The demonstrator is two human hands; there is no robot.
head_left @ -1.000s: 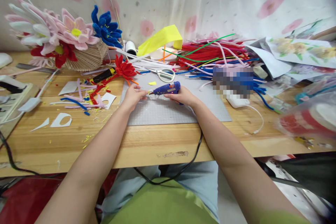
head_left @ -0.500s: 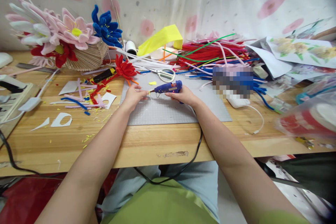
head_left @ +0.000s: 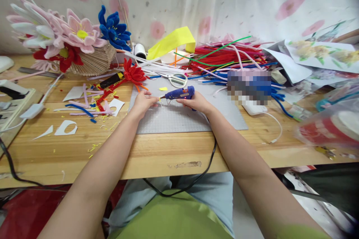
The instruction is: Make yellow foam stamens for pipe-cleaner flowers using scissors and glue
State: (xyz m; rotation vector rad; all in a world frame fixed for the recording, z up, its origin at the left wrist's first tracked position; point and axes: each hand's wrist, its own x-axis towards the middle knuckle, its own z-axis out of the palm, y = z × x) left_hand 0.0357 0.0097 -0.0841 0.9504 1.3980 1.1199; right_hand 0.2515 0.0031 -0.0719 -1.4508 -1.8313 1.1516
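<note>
My right hand (head_left: pixel 194 101) is closed around the handle of a blue glue gun (head_left: pixel 179 93), whose tip points left. My left hand (head_left: pixel 144 102) pinches a small piece with thin pale yellow strands (head_left: pixel 160 103), right at the nozzle. Both hands are over a grey cutting mat (head_left: pixel 179 121). Just behind them lie a small yellow scrap (head_left: pixel 163 89) and scissors with pale handles (head_left: pixel 178 80). A red fuzzy flower (head_left: pixel 134 74) is behind my left hand.
Pink, white, red and blue flowers (head_left: pixel 81 34) stand at the back left. Scraps and a yellow-black cutter (head_left: pixel 111 80) lie left of the mat. Coloured stems (head_left: pixel 227 58) are piled behind it. A black cord (head_left: pixel 193 183) loops over the front edge. A bagged cup (head_left: pixel 331 129) stands right.
</note>
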